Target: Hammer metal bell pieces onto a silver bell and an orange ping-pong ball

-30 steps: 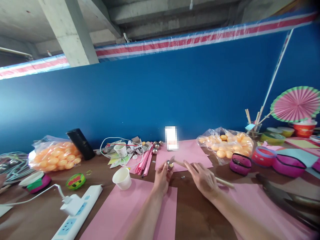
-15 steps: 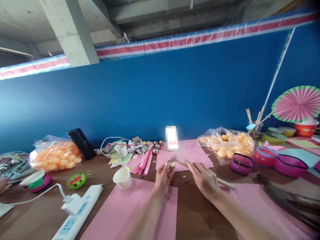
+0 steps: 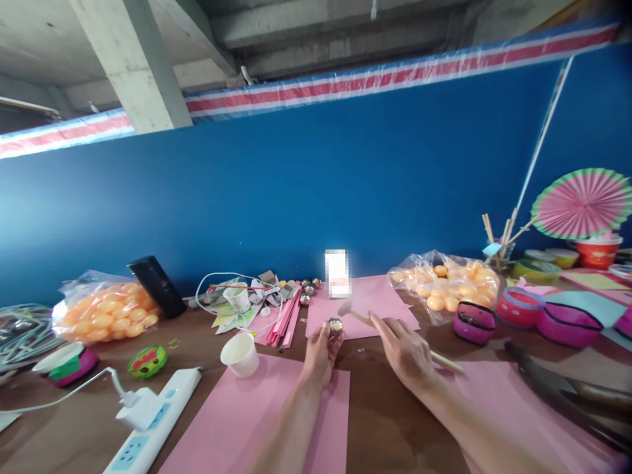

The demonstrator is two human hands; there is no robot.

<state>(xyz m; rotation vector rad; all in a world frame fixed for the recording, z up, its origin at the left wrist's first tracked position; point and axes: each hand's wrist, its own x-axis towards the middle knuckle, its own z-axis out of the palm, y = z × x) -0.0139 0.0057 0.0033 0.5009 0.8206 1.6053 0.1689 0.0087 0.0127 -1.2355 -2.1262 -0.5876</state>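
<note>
My left hand (image 3: 320, 355) is closed around a small ball (image 3: 336, 325), silvery at the sides with a pale yellow patch facing up. Its fingers and thumb grip the ball from below, over the edge of the pink paper. My right hand (image 3: 407, 349) is closed on a long wooden-handled brush (image 3: 363, 317), pointing left. The brush's greyish head is slightly blurred and stands just above and behind the ball, apart from it. Several silvery balls (image 3: 305, 298) lie farther back, beyond my left hand.
A white paper cup (image 3: 240, 355) stands on pink paper (image 3: 266, 421) to the left. Bags of orange balls (image 3: 113, 309) lie at both sides. In front are a power strip (image 3: 158, 415) and pink strips (image 3: 289, 316); at right, purple bowls (image 3: 474, 322) and dark-handled scissors-like tool (image 3: 557, 395).
The brush head has lifted off the ball, up and slightly back. The ball has turned a little in my left hand, so its pale patch shows more plainly.
</note>
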